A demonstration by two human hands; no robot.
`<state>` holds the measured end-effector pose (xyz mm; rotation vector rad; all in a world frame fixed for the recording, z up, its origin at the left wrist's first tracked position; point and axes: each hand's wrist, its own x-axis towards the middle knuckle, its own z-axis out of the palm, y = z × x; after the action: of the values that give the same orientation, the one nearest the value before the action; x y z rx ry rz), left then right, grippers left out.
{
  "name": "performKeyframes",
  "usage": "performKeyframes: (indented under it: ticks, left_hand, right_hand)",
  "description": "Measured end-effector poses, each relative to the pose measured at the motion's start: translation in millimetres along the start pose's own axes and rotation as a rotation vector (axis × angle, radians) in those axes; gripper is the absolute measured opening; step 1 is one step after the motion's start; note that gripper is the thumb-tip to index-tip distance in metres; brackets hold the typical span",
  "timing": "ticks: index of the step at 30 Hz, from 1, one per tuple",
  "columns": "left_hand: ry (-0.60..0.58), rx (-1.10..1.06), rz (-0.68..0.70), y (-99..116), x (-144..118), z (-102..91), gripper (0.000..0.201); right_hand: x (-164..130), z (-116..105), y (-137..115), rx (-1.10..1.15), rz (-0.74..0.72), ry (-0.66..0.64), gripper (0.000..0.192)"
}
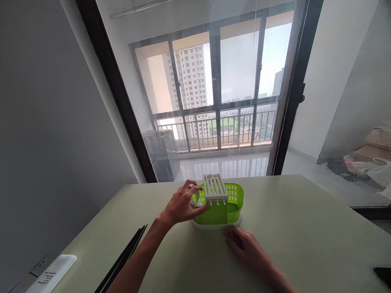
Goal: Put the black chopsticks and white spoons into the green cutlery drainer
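A green plastic basket (233, 203) with a white slotted insert (214, 188) on top stands on a white base tray (214, 225) in the middle of the pale table (305, 228). My left hand (183, 203) rests against the basket's left end, fingers curled on the rim and thumb near the white insert. My right hand (244, 243) lies on the table just in front of the basket, fingertips touching the white tray's near edge, holding nothing.
Several thin black rods (125, 256) lie on the table at the near left. A white remote-like device (51, 273) sits at the left corner. A dark object (383, 274) shows at the right edge. A glass balcony door (214, 101) stands behind the table.
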<state>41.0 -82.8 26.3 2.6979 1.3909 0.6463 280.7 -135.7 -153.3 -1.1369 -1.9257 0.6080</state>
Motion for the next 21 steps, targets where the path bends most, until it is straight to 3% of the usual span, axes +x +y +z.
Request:
performKeyframes:
  ticks: [15,21]
  left_hand:
    - [0.001,-0.153,0.055,-3,5,10.1,0.025]
    - [-0.042,-0.211,0.096,-13,9,9.6,0.027]
  right_hand:
    - [0,-1,-2,0.031,0.035,-0.034,0.026]
    - [0,0,1,0.014,0.039,-0.036,0.023]
